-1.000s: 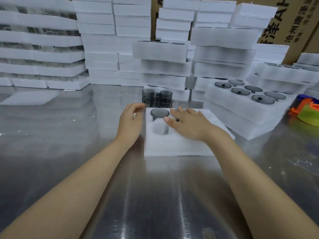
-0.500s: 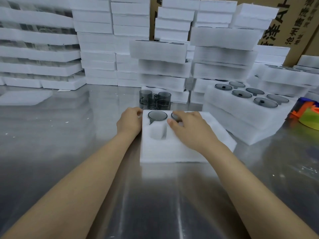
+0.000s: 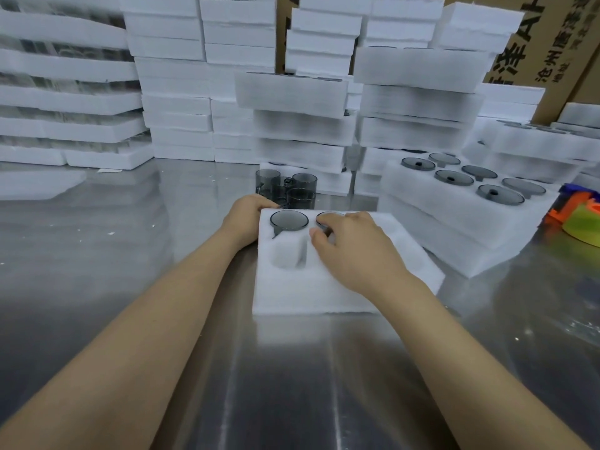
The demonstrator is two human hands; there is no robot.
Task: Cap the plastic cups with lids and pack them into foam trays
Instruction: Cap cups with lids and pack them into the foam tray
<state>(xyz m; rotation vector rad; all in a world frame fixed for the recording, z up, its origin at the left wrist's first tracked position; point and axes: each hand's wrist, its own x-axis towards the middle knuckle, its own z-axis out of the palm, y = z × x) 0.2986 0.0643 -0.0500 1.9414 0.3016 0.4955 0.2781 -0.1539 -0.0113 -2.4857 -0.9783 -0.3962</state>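
A white foam tray (image 3: 308, 293) lies on the steel table in front of me. A grey lidded cup (image 3: 289, 219) sits in its far left slot. The second cup (image 3: 324, 217) beside it is mostly covered by my right hand (image 3: 354, 251), whose fingers curl over it with the thumb at its near edge. My left hand (image 3: 246, 220) grips the tray's far left corner. The near left slot (image 3: 287, 258) is empty. Three uncapped grey cups (image 3: 285, 188) stand just behind the tray.
To the right, a stacked foam tray (image 3: 454, 222) holds several lidded cups (image 3: 454, 177). Tall piles of foam trays (image 3: 298, 125) wall off the back of the table. Orange and green objects (image 3: 581, 216) lie at the right edge. A cardboard box (image 3: 545, 43) stands behind.
My left hand went from a loose pose beside the tray to gripping its far left corner. My right hand's fingers curled down from flat onto the second cup.
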